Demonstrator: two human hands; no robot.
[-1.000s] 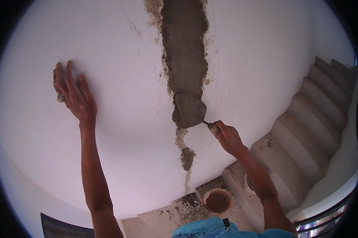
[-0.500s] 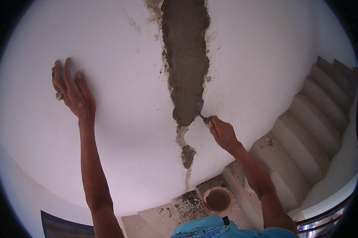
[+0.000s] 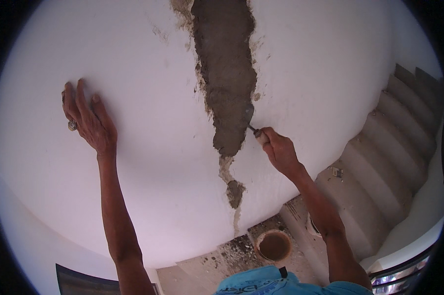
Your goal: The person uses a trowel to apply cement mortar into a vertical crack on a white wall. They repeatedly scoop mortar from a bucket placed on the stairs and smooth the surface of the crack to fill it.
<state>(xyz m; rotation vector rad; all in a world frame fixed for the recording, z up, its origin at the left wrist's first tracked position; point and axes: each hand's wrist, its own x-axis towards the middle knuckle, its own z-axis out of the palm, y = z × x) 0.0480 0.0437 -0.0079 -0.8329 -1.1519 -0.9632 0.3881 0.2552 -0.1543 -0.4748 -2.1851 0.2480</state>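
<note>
A long strip of wet grey-brown mortar (image 3: 225, 64) fills a ragged channel down the white wall (image 3: 153, 123). My right hand (image 3: 282, 150) is closed round the handle of a small trowel (image 3: 254, 131). Its blade lies against the right edge of the mortar, near the strip's lower end. Well to the left, my left hand (image 3: 91, 120) rests on the wall with its fingers stretched and apart, a ring on one of them. Below the strip, a thin crack leads to a smaller rough patch (image 3: 235, 193).
Bare concrete stairs (image 3: 374, 172) climb on the right, with a small box-like object (image 3: 337, 172) on one step. A round tub (image 3: 273, 246) stands on the splattered floor (image 3: 234, 253) below. Another container (image 3: 312, 225) is partly hidden behind my right forearm.
My right hand has moved up a little with the trowel along the mortar's right edge. My left hand stays on the wall. The view has shifted slightly.
</note>
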